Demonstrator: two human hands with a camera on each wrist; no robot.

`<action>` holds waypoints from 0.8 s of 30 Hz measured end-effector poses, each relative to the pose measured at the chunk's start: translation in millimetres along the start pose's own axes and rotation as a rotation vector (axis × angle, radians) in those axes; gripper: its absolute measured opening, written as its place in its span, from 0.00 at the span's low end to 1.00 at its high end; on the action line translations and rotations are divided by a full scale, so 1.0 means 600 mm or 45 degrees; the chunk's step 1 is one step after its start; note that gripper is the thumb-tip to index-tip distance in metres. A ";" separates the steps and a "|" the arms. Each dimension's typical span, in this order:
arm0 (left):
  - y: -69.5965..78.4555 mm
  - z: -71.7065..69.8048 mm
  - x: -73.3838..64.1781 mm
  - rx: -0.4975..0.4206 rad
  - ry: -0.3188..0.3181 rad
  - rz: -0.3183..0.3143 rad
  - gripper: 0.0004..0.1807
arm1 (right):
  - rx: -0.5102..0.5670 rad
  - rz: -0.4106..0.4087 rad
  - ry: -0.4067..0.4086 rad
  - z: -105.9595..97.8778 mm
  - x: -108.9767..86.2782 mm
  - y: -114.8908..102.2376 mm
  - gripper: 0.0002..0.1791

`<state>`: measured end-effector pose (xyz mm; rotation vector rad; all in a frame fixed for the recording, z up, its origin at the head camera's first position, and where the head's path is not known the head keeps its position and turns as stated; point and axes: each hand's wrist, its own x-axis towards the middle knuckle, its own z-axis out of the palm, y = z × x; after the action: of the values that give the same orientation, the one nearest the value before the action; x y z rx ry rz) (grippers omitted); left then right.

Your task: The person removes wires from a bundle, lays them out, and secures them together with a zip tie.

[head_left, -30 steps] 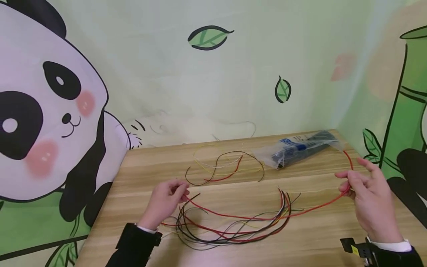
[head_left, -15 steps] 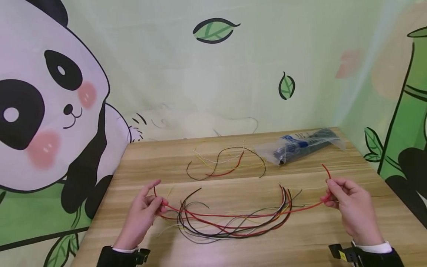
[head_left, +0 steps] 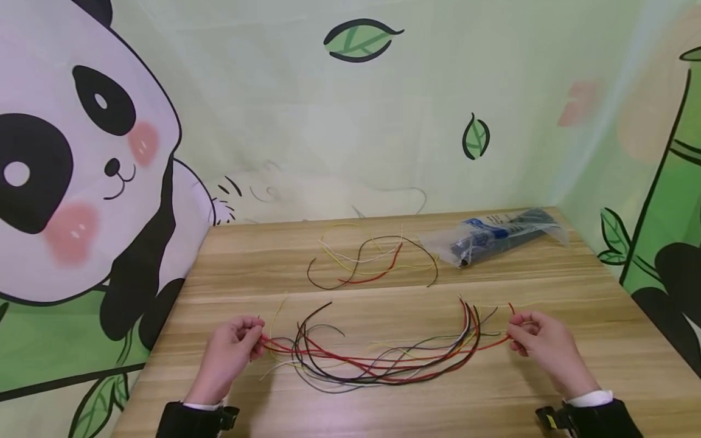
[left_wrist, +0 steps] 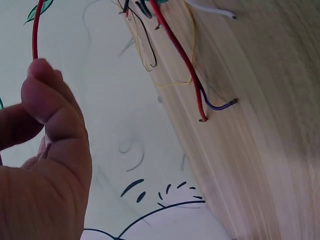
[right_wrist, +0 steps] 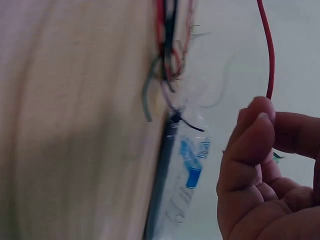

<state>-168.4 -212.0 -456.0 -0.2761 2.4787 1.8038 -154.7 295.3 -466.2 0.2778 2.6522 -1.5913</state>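
Note:
A red wire spans between the two hands, over the near bundle. My left hand pinches one end between thumb and fingertips. Toward the other end, my right hand pinches it the same way, and a short red tip sticks up past those fingers. Both wrist views show the red wire running out from the fingertips. Between the hands, a loose bundle of wires in black, red, grey, yellow and white lies curved on the wooden table.
Farther back lies a smaller group with a curled black wire, a short red wire and yellow and white ones. A clear plastic bag with dark contents and blue print lies at the back right. A panda-printed backdrop stands behind the table.
My right hand has moved left and my left hand has shifted left and nearer, both holding the red wire. The head view has tilted down slightly. The bundle stays in place.

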 end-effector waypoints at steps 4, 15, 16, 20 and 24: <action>-0.007 0.005 0.002 0.089 -0.050 -0.001 0.10 | -0.129 -0.001 -0.089 0.009 0.003 0.017 0.13; -0.018 0.009 0.015 0.381 -0.045 0.000 0.12 | -0.274 -0.085 -0.184 0.021 0.007 0.027 0.17; -0.019 0.008 0.017 0.415 -0.047 0.007 0.12 | -0.287 -0.103 -0.195 0.022 0.008 0.027 0.18; -0.029 0.008 0.026 0.536 -0.045 0.068 0.12 | -0.283 -0.131 -0.244 0.029 0.008 0.026 0.20; -0.039 0.010 0.038 0.654 -0.027 0.121 0.11 | -0.289 -0.136 -0.282 0.034 0.008 0.025 0.21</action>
<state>-187.0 -215.5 -483.3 -0.1064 2.8597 1.1192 -158.3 284.8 -489.7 -0.0462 2.6763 -1.2439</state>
